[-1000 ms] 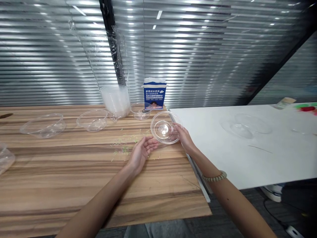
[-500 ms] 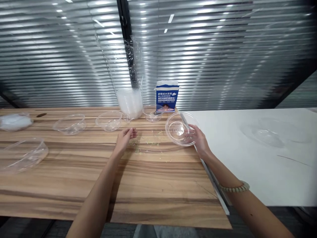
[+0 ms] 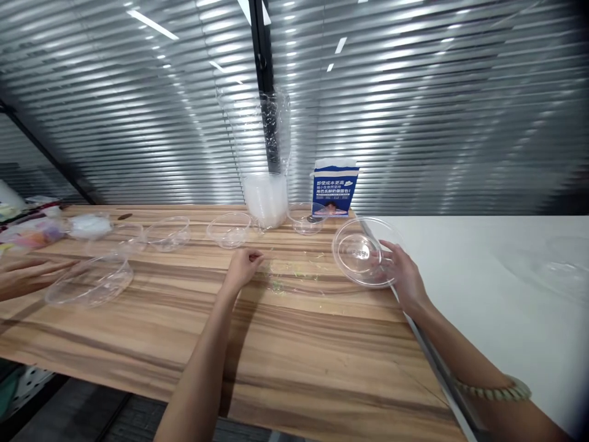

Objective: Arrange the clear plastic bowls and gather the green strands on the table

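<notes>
In my right hand (image 3: 402, 275) is a clear plastic bowl (image 3: 359, 261), gripped at its right side and tilted, above the seam between the wooden and white tabletops. My left hand (image 3: 246, 265) is over the wooden table with its fingertips pinched together; anything between them is too small to make out. Just right of it, thin yellow-green shreds (image 3: 294, 273) lie scattered on the wood. Behind the hands stand two clear bowls, one to the left (image 3: 229, 232) and a second bowl (image 3: 307, 222) by a blue-and-white paper bag (image 3: 335, 190).
A stack of clear bowls (image 3: 265, 199) in a plastic sleeve stands at the back. More bowls (image 3: 168, 236) line the left, where another person's hand (image 3: 32, 276) reaches beside a large clear bowl (image 3: 92, 285). Slatted blinds (image 3: 414, 110) rise behind the table (image 3: 322, 362).
The view has swung left, shifting everything rightward in the picture. Another person's hand now shows at the left edge. My left fingers look more tightly pinched; my right hand still holds the bowl.
</notes>
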A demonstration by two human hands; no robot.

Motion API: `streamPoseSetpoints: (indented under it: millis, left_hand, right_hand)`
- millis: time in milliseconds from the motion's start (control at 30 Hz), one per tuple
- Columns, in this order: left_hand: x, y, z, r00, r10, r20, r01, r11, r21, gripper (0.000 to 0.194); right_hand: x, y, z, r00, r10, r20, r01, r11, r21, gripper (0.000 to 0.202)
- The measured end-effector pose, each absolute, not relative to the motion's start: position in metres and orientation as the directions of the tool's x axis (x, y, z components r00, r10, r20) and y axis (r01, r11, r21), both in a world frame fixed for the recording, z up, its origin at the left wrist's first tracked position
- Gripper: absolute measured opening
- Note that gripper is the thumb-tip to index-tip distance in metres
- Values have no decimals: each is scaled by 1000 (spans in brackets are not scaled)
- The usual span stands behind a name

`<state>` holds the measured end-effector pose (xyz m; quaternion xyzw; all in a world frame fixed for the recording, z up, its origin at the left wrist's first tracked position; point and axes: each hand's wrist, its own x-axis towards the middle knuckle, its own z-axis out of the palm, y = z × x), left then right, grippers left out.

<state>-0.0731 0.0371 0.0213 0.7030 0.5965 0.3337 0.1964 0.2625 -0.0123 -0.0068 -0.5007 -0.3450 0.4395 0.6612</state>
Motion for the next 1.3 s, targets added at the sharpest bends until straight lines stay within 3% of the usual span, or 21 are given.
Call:
streamPoseSetpoints:
  millis: [267, 567, 700, 1067, 1300]
  left_hand:
    - [-73, 33, 15, 140, 979, 147, 801, -200, 564, 15]
    - [-70, 38, 17, 166, 980, 110, 759, -198, 621, 13]
    - [-67, 37, 25, 151, 984, 98, 746, -179, 642, 10]
    - [-66, 38, 20, 135, 982, 131, 726, -188, 661, 11]
    - [-63, 35, 19, 174, 980, 97, 671, -190, 717, 22]
  right_hand:
    - [263, -11, -9, 351, 933, 79, -198, 157, -968, 51]
    - [255, -18, -3, 332, 878, 346, 27, 357, -934, 52]
    - [254, -19, 0, 319, 859, 401, 36, 412, -911, 49]
    - [254, -15, 0, 360, 883, 303, -87, 355, -931, 56]
    - [257, -17, -1, 361, 897, 253, -106, 309, -945, 58]
